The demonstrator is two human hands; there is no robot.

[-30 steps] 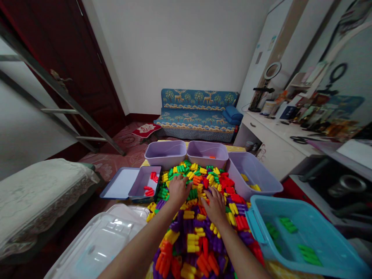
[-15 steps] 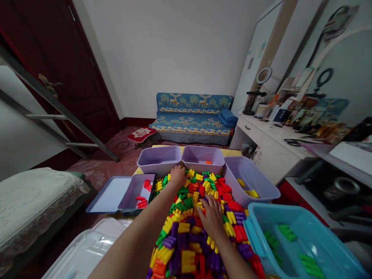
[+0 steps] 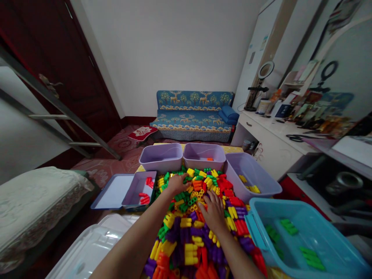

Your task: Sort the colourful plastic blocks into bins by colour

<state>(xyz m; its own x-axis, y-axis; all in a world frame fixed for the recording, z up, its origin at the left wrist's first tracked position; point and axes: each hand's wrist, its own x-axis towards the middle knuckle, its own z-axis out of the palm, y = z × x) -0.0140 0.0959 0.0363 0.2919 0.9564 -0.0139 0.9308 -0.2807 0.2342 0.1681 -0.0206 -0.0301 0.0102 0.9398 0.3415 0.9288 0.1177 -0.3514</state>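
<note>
By the right hand (image 3: 213,211), only a loose rest is made on the heap of red, yellow, green, orange and purple ribbed plastic blocks (image 3: 190,254): its fingers are spread palm-down, and nothing is seen clasped. The left hand (image 3: 178,184) is laid with bent fingers on the heap's far part; whether a block is pinched beneath it cannot be told. It has been drawn back toward the heap's middle from beside the far-left lilac rectangular plastic bin (image 3: 161,165), where it is shown half a second earlier. By this, the handling seems to be kept within the heap, with blocks shifted rather than carried out. Between the hands, yellow-orange ring-ended blocks (image 3: 198,195) are now exposed more plainly than in that earlier frame, while the right hand is barely moved.

Farther out, the containers' contents look unchanged: a small orange plastic block (image 3: 209,159) is held by the far-middle lilac plastic bin (image 3: 204,163), yellow blocks (image 3: 253,189) by the right-hand lilac plastic bin (image 3: 263,176), green blocks (image 3: 312,257) by the translucent blue plastic tub (image 3: 314,217), and red blocks (image 3: 144,198) by the shallow lilac tray (image 3: 136,190) at left. The heap is spread between these containers
</note>
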